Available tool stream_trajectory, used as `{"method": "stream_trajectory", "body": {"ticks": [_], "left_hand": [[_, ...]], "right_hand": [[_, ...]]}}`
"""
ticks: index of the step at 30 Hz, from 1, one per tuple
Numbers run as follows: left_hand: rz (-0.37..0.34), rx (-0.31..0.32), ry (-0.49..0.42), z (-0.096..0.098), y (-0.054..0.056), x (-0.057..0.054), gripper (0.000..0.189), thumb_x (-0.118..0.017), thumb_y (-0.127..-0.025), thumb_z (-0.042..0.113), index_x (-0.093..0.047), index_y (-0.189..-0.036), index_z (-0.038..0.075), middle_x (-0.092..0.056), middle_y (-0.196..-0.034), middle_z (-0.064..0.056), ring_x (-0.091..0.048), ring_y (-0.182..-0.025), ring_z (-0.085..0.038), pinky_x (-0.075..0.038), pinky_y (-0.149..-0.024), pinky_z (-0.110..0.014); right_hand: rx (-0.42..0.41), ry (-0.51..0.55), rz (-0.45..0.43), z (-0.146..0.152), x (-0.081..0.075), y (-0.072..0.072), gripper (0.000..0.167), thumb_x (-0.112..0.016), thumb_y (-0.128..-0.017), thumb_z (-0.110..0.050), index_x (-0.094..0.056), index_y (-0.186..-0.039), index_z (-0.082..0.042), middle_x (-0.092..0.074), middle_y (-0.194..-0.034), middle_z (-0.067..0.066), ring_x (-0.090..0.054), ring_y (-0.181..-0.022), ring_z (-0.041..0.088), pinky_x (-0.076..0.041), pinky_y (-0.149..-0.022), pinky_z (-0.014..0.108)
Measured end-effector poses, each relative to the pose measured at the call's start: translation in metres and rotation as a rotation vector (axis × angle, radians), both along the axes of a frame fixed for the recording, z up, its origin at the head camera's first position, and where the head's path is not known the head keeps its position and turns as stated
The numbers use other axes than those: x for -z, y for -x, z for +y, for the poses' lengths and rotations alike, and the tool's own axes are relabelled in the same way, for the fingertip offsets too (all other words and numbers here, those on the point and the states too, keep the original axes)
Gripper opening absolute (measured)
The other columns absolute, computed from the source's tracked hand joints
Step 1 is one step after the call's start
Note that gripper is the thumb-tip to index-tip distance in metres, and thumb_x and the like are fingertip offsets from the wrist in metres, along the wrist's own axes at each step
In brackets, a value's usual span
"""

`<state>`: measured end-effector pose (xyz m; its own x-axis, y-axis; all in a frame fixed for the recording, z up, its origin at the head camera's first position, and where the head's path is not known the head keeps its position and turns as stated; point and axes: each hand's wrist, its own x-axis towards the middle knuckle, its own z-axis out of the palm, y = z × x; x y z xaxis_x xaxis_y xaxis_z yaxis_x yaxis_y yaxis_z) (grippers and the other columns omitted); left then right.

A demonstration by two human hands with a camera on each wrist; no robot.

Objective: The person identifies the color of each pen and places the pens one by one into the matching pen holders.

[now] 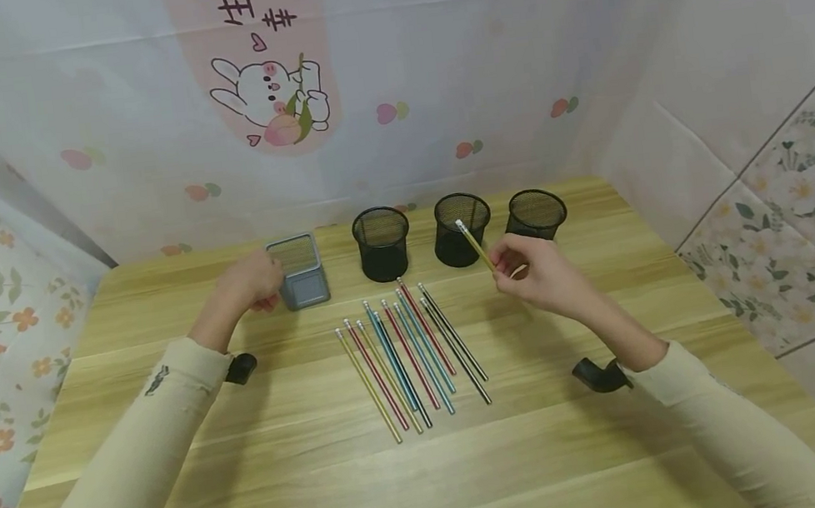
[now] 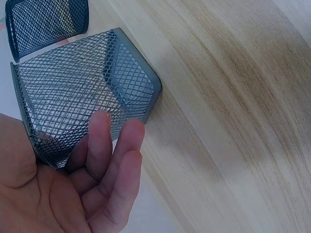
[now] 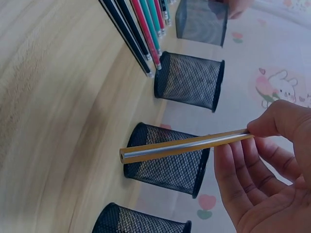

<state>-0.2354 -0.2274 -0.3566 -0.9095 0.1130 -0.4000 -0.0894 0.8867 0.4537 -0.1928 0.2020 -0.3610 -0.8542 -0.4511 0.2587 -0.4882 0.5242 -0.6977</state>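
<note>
My right hand (image 1: 541, 272) pinches a yellow pencil (image 1: 478, 248) between thumb and fingertips, raised in front of the black round mesh pencil cups. In the head view its white eraser end tips up over the middle black cup (image 1: 456, 248); the right wrist view shows its flat, unsharpened end (image 3: 122, 156). At the left, my left hand (image 1: 248, 280) grips the rim of a grey square mesh pencil holder (image 1: 306, 289), fingers curled along its side (image 2: 99, 131). Several yellow, red, blue and black pencils (image 1: 418, 345) lie side by side on the table, eraser ends toward the cups.
Another black cup (image 1: 384, 261) stands beside the grey holder, and a third (image 1: 537, 210) is behind my right hand. A printed curtain (image 1: 386, 64) hangs behind the wooden table (image 1: 479, 480). Flowered panels flank both sides.
</note>
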Motion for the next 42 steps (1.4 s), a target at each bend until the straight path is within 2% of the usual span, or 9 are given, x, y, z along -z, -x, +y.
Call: {"method": "stream_trajectory", "body": {"ticks": [4, 10, 14, 23, 33, 42], "left_hand": [[0.0, -0.008, -0.005, 0.001, 0.0, 0.0, 0.052, -0.02, -0.109, 0.015, -0.063, -0.086, -0.006, -0.064, -0.07, -0.014, -0.068, -0.067, -0.03, -0.057, -0.062, -0.038], [-0.004, -0.008, -0.012, 0.001, 0.001, 0.001, 0.051, -0.021, -0.11, 0.016, -0.063, -0.093, -0.008, -0.065, -0.071, -0.014, -0.068, -0.067, -0.031, -0.058, -0.063, -0.039], [0.002, -0.003, -0.007, 0.002, 0.001, -0.001, 0.049, -0.021, -0.109, 0.016, -0.061, -0.091, -0.006, -0.065, -0.072, -0.015, -0.068, -0.066, -0.031, -0.057, -0.06, -0.037], [-0.009, -0.018, -0.006, 0.0, 0.001, 0.0, 0.05, -0.021, -0.109, 0.015, -0.061, -0.087, -0.006, -0.065, -0.069, -0.014, -0.067, -0.063, -0.028, -0.055, -0.056, -0.034], [0.0, -0.007, 0.001, 0.002, 0.0, 0.001, 0.051, -0.021, -0.11, 0.017, -0.062, -0.093, -0.007, -0.064, -0.071, -0.013, -0.067, -0.068, -0.03, -0.057, -0.063, -0.039], [-0.008, -0.004, -0.006, 0.0, 0.0, 0.001, 0.053, -0.02, -0.11, 0.018, -0.063, -0.092, -0.006, -0.064, -0.07, -0.013, -0.066, -0.066, -0.029, -0.056, -0.061, -0.038]], "right_hand": [[-0.006, 0.019, -0.004, 0.004, -0.003, 0.001, 0.015, -0.07, -0.087, 0.008, -0.064, -0.098, 0.001, -0.064, -0.087, 0.009, -0.064, -0.079, 0.021, -0.053, -0.065, 0.025], [0.005, 0.027, 0.011, 0.011, -0.007, 0.005, 0.014, -0.068, -0.089, 0.009, -0.064, -0.1, 0.001, -0.065, -0.088, 0.009, -0.064, -0.079, 0.021, -0.053, -0.066, 0.023], [0.023, 0.028, 0.034, 0.015, -0.011, 0.007, 0.013, -0.068, -0.091, 0.008, -0.064, -0.101, 0.001, -0.065, -0.089, 0.011, -0.063, -0.078, 0.021, -0.052, -0.065, 0.021], [0.04, 0.041, 0.092, 0.006, -0.04, -0.001, 0.013, -0.065, -0.088, 0.018, -0.061, -0.099, 0.01, -0.063, -0.089, 0.02, -0.062, -0.077, 0.031, -0.051, -0.064, 0.019], [0.077, 0.063, 0.096, 0.024, -0.033, 0.021, 0.013, -0.07, -0.094, 0.004, -0.064, -0.106, 0.003, -0.067, -0.097, 0.013, -0.063, -0.083, 0.02, -0.051, -0.069, 0.017], [0.114, 0.108, 0.119, 0.032, -0.039, 0.033, 0.016, -0.071, -0.092, 0.005, -0.064, -0.106, 0.008, -0.068, -0.096, 0.017, -0.063, -0.082, 0.01, -0.051, -0.069, 0.016]]}}
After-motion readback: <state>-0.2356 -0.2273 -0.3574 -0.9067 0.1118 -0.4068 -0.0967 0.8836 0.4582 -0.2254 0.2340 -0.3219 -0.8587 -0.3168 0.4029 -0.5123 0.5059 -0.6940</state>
